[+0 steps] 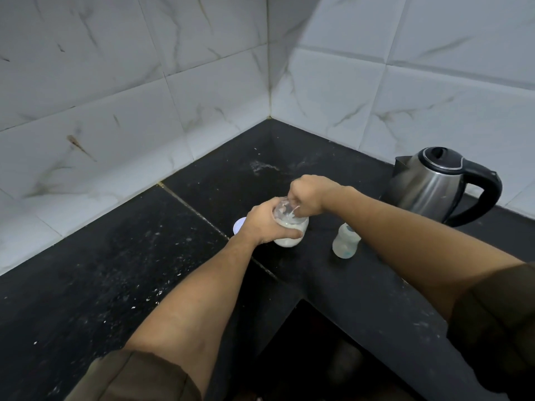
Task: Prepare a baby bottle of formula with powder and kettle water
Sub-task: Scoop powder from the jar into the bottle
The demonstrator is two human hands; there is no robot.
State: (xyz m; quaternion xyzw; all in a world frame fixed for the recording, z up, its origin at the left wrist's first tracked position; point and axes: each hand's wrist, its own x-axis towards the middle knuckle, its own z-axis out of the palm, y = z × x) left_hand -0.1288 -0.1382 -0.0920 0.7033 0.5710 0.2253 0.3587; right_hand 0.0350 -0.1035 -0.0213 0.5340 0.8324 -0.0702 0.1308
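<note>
One powder jar point(289, 230) gripped by left hand point(262, 225), right hand point(308, 195) fingers pinching inside; one bottle point(346, 241), one kettle point(434, 186)

White marble-patterned wall tiles point(144, 82) fill the upper frame, meeting in a corner. A black speckled desk point(101, 270) spans below, dusted with white flecks.

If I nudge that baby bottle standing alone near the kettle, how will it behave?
The baby bottle looks like translucent plastic and seems empty, so it is probably light and would slide or tip easily on the smooth black counter. Its rounded body suggests it would roll if it fell. It stands free, away from both hands.
</note>
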